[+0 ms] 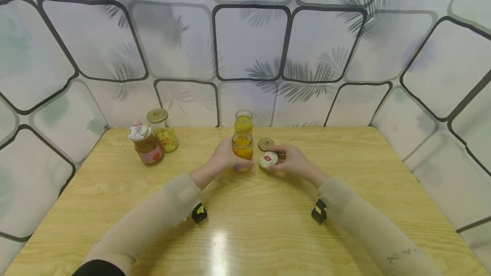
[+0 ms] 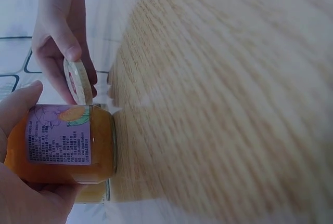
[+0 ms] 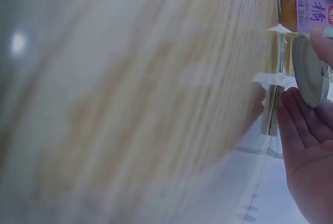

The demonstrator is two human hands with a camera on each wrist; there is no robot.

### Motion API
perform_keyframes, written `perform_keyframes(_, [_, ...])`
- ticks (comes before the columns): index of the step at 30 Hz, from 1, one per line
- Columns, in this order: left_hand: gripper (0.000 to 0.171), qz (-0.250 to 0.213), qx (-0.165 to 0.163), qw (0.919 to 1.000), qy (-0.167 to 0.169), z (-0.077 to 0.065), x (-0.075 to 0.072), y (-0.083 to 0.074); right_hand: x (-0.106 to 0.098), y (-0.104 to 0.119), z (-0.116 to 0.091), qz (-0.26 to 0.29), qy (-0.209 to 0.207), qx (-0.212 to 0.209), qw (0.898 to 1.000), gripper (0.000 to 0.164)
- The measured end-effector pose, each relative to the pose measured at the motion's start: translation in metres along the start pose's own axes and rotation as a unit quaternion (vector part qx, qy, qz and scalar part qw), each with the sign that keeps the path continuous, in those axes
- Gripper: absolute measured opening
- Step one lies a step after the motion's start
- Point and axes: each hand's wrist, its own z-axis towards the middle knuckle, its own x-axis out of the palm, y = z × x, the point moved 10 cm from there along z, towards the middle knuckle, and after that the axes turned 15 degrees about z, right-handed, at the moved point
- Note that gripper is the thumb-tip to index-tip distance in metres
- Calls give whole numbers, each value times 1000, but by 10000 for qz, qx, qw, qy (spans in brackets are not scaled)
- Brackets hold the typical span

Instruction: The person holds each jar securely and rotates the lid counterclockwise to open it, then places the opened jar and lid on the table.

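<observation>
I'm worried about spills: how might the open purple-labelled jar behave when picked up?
The purple-labelled jar will probably feel heavy for its size, since it looks like glass filled well up. Its smooth sides might slip in the left hand. Being open at the top, it would likely spill if tilted.

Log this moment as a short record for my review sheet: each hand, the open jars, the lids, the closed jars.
Left hand: grips the orange jar, purple label
Right hand: holds the white lid, apart from the orange jar
Open jars: the orange jar; the yellow jar behind it
Loose lid: gold lid, on the table beyond the white lid
Closed jars: pink-labelled jar and gold-lidded jar, together at the table's left
</observation>
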Motion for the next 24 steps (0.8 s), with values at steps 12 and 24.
perform_keyframes(12, [62, 198, -17, 9998, -5, -3, 0, 0, 3, 0, 0, -878, 122, -27, 9961, 68])
perform_keyframes(24, [64, 210, 33, 9998, -2, -1, 1, 1, 10, 8, 2, -2289, 283, -617, 9711, 63])
